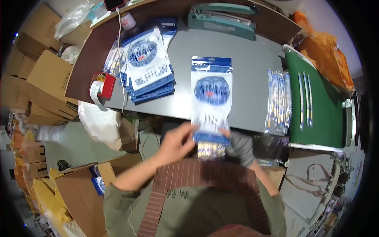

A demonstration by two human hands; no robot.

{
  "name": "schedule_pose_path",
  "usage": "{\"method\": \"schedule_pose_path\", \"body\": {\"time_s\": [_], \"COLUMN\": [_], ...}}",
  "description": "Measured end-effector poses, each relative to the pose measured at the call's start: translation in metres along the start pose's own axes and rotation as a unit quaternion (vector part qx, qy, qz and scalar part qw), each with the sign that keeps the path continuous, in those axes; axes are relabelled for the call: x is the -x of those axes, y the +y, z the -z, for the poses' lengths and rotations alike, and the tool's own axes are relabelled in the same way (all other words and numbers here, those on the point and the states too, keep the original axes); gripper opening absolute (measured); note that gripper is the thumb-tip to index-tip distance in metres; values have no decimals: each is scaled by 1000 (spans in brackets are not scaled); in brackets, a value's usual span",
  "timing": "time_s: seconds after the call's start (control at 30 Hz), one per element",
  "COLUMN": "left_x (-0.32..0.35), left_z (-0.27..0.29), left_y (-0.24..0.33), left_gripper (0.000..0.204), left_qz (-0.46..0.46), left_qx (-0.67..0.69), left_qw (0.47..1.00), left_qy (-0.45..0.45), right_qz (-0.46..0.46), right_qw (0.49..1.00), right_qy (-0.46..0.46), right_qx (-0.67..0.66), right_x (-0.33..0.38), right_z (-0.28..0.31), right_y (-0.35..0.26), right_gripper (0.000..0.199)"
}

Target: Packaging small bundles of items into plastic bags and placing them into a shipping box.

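The left hand (175, 143), bare, pinches the lower left corner of a blue-and-white printed pouch (211, 94), fingers curled onto its bottom edge. The right hand (238, 146), in a grey fingerless glove, grips the same bottom edge from the other side, so both hands grasp the pouch at its open lower end. A bundle of slim yellowish sticks (211, 150) pokes out just below that end, between the two hands; how far they sit inside cannot be told. The pouch lies flat on the grey counter (252, 63), its top pointing away from the person and its lower end hanging over the near edge. To the left of it, on the same counter, lies a fanned stack of matching pouches (148, 63), with a red tape dispenser (103, 85) at the counter's left corner. To the right of the held pouch rests a clear packet of blue-and-yellow sticks (278, 100), and just beyond it a green conveyor belt (319, 102) carries a few more single sticks. At the far edge of the counter stands a teal heat sealer (222, 19). Cardboard boxes (43, 79) are piled on the floor at the left.
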State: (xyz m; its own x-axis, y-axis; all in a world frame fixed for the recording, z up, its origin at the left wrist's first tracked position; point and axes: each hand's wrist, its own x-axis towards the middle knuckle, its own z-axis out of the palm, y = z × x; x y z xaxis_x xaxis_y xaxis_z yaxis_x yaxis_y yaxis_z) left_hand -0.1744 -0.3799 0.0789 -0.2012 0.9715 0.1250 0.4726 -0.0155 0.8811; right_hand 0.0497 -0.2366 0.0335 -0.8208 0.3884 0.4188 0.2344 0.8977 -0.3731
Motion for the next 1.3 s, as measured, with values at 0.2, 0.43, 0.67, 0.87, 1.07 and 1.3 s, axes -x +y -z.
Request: {"method": "schedule_pose_path", "body": {"time_s": [0.2, 0.43, 0.67, 0.87, 1.07, 1.3], "left_x": [-104, -206, -174, -152, -162, -200], "left_z": [86, 125, 98, 28, -64, -146], "left_y": [152, 155, 149, -7, -1, -23], "left_gripper": [34, 27, 18, 20, 45, 66], "left_qz": [-118, -69, -413, -125, -175, -56], "left_qx": [110, -112, -299, -355, -149, -7], "left_qw": [987, 991, 845, 917, 966, 997], "left_qy": [10, -12, 159, -133, -116, -57], "right_qz": [-127, -247, -51, -243, -393, -541], "right_qw": [945, 940, 966, 933, 861, 825], "right_qy": [251, 112, 227, 93, -1, 64], "right_qx": [-168, -208, -111, 247, 322, 151], "right_x": [-124, -205, -164, -67, -37, -46], "right_z": [171, 195, 147, 70, 33, 63], "right_y": [-61, -4, 15, 113, 142, 164], "right_gripper": [18, 17, 21, 54, 65, 76]}}
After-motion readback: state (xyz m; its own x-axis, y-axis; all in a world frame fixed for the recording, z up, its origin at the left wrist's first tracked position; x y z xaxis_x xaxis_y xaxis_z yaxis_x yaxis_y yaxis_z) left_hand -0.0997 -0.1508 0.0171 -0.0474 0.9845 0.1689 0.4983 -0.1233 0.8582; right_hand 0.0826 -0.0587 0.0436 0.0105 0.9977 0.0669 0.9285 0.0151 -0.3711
